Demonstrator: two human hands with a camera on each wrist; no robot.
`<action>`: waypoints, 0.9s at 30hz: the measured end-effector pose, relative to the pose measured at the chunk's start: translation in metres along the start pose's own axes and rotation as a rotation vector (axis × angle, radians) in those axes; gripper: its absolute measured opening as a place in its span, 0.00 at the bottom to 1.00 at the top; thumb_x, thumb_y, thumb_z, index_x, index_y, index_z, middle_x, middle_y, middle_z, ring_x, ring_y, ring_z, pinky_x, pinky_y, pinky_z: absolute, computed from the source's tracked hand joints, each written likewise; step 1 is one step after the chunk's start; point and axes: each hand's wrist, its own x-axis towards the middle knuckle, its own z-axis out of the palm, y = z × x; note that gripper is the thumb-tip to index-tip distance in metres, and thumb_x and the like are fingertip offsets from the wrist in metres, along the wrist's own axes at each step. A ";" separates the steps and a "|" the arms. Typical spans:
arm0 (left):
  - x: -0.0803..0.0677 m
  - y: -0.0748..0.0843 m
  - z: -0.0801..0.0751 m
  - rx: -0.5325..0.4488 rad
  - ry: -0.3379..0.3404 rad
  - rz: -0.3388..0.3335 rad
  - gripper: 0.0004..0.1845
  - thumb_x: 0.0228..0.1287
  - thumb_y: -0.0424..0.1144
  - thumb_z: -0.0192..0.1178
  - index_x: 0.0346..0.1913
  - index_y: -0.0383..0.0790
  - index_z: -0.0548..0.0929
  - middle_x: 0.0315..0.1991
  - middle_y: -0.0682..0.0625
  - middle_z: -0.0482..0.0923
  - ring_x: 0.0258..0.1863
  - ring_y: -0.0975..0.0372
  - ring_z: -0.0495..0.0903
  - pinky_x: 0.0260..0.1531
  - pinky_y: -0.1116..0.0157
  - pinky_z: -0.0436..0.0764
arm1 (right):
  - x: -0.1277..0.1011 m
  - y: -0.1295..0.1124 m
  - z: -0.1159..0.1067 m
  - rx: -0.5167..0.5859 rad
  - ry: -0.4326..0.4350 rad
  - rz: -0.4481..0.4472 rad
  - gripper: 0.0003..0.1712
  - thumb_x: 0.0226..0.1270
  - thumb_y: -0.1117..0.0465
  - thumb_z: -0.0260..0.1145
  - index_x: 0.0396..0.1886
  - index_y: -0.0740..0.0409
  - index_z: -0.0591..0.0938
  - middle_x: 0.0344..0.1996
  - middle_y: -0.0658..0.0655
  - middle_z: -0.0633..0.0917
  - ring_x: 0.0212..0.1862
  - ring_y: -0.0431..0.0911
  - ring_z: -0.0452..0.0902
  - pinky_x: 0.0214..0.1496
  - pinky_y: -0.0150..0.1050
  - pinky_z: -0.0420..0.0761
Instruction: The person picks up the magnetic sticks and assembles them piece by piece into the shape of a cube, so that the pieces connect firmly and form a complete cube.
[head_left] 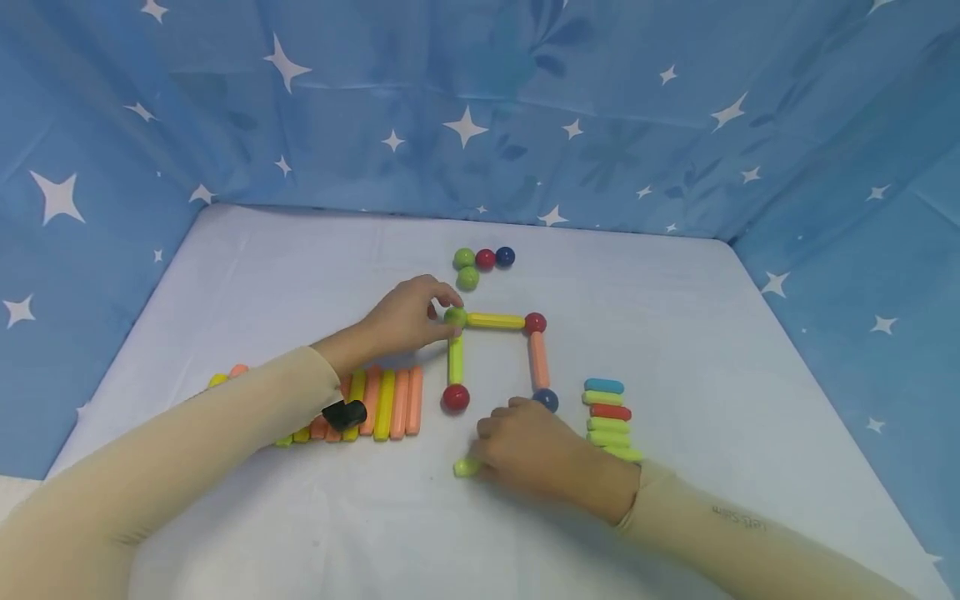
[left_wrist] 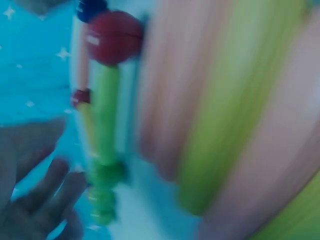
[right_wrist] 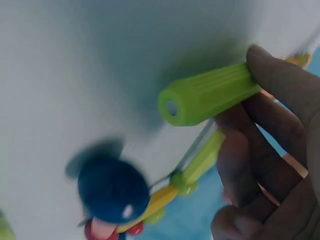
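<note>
On the worktop (head_left: 300, 275), three sides of the square (head_left: 497, 360) are joined; its near side is missing. The green ball (head_left: 455, 317) is pinched by left fingers (head_left: 442, 298), a green rod (right_wrist: 210, 95) by right fingers (right_wrist: 280, 80).

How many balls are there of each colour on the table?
Green balls: 3
Red balls: 3
Blue balls: 2
Total: 8 balls in view
</note>
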 end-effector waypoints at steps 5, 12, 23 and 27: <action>-0.018 0.026 -0.007 0.109 -0.260 0.123 0.12 0.58 0.44 0.76 0.43 0.48 0.89 0.33 0.55 0.81 0.33 0.61 0.78 0.36 0.63 0.79 | -0.004 0.027 -0.005 0.017 0.158 0.098 0.13 0.56 0.47 0.80 0.39 0.45 0.91 0.25 0.42 0.83 0.29 0.39 0.76 0.37 0.35 0.78; -0.030 0.041 0.008 0.295 -0.378 0.133 0.22 0.52 0.55 0.78 0.45 0.47 0.90 0.25 0.61 0.80 0.30 0.66 0.77 0.36 0.63 0.77 | 0.005 0.041 -0.009 0.080 0.259 0.135 0.12 0.54 0.50 0.82 0.38 0.46 0.92 0.24 0.43 0.84 0.27 0.37 0.78 0.28 0.30 0.76; -0.029 0.040 0.021 0.401 -0.325 0.182 0.16 0.56 0.53 0.76 0.41 0.48 0.91 0.23 0.64 0.80 0.26 0.69 0.77 0.34 0.64 0.77 | 0.012 0.047 0.000 0.131 0.261 0.198 0.13 0.55 0.50 0.82 0.39 0.46 0.93 0.27 0.43 0.86 0.32 0.37 0.82 0.29 0.31 0.78; -0.028 0.042 0.025 0.431 -0.290 0.245 0.15 0.57 0.55 0.74 0.39 0.49 0.91 0.22 0.64 0.80 0.25 0.69 0.76 0.29 0.64 0.77 | 0.010 0.052 0.000 0.141 0.243 0.202 0.13 0.58 0.50 0.80 0.42 0.45 0.92 0.32 0.44 0.87 0.34 0.37 0.83 0.29 0.32 0.78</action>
